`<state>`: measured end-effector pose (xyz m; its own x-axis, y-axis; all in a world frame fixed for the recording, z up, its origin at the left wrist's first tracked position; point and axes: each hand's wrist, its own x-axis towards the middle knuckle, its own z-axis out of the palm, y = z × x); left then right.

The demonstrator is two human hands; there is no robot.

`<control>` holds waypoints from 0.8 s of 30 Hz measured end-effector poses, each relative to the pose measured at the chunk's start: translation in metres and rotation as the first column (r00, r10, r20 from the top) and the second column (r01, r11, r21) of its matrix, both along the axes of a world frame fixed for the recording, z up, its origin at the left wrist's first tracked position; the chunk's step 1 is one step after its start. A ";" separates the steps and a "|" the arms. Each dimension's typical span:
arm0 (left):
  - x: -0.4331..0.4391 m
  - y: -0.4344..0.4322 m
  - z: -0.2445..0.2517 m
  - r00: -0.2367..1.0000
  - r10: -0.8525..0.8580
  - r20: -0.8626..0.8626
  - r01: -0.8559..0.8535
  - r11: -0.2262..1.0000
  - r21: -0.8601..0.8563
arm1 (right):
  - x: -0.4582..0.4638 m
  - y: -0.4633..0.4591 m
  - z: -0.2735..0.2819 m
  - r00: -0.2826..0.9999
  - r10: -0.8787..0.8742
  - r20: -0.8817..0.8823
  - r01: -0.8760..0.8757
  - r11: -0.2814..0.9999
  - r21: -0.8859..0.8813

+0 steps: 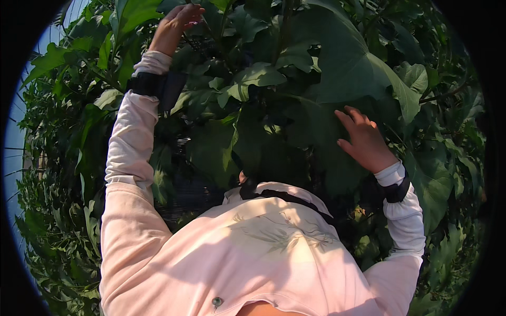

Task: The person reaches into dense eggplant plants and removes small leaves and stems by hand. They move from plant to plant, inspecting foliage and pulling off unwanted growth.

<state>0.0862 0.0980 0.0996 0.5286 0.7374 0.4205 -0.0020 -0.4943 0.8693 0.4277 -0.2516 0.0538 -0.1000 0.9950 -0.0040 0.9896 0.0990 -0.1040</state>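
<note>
My left hand (174,29) reaches far forward into the foliage at the top left. Its fingers are partly curled beside a small pink-purple thing (193,23), perhaps a flower; whether they grip it is hard to see. Lower and to the right, my right hand (364,140) is spread with nothing in it, under the edge of a large lobed leaf (352,71). Between the hands, a paler leaf (253,81) catches sunlight. The plants look like eggplant.
Dense leafy plants (59,181) surround me on both sides. A stem (444,94) crosses at the right. Dark shiny sheeting (189,197) covers ground below the leaves. A pale blue strip with dark lines (12,158) runs along the left rim.
</note>
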 end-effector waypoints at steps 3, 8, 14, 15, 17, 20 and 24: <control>0.035 -0.010 0.021 0.993 0.094 0.073 -0.084 0.988 -0.128 | 0.015 -0.001 -0.009 0.997 0.052 -0.061 -0.052 0.999 -0.010; 0.031 -0.039 0.025 0.988 -0.047 -0.147 -0.021 0.901 -0.433 | 0.033 -0.001 -0.031 0.984 0.161 -0.077 -0.156 0.985 0.076; -0.007 -0.098 0.021 0.771 -0.124 -0.625 -0.006 0.979 -0.202 | 0.046 -0.007 -0.054 0.977 0.205 -0.060 -0.206 0.979 -0.001; -0.014 -0.112 0.010 0.745 -0.077 -0.662 -0.088 0.973 -0.212 | 0.048 -0.007 -0.056 0.972 0.224 -0.074 -0.223 0.975 0.012; -0.020 -0.131 -0.016 0.635 0.003 -0.773 -0.112 0.990 -0.088 | 0.052 -0.008 -0.058 0.969 0.235 -0.072 -0.239 0.970 -0.053; -0.024 -0.146 -0.064 0.595 0.110 -0.796 -0.070 0.994 0.085 | 0.053 -0.007 -0.061 0.970 0.237 -0.062 -0.240 0.969 -0.062; -0.016 -0.148 -0.119 0.665 0.208 -0.717 -0.291 0.957 0.008 | 0.050 -0.004 -0.066 0.960 0.264 -0.088 -0.273 0.956 -0.107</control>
<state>0.0700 -0.0503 -0.0189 0.4266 0.9009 -0.0798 0.7401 -0.2970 0.6034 0.4775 -0.2554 -0.0118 -0.3679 0.9243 -0.1019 0.9176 0.3431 -0.2006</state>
